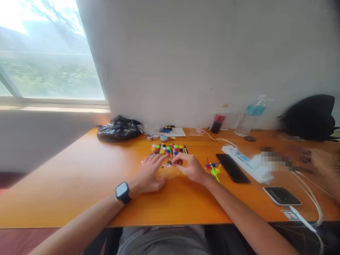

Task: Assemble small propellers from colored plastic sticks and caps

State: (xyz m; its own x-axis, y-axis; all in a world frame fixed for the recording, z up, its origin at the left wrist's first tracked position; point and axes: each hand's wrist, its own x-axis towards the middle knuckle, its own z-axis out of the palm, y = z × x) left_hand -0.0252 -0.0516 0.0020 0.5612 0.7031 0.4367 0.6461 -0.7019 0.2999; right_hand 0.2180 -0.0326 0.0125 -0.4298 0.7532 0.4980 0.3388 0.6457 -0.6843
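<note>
My left hand (150,173) rests on the orange table (79,177), fingers stretched toward a small dark piece (169,163) lying between both hands. A smartwatch (122,191) sits on that wrist. My right hand (189,166) is curled in a pinch, fingertips on a small dark piece by the same spot. Just beyond my fingers lie rows of small coloured round pieces and sticks (168,149). A clear plastic bag (167,173) lies under my hands.
Green, yellow and blue stick pieces (213,168) lie right of my hand, then a black phone (232,168), a white power strip (245,159) and a second phone (282,195). A black plastic bag (118,129), bottles (249,118) and a dark bag (310,117) line the wall. Another person's hand (322,161) is at right.
</note>
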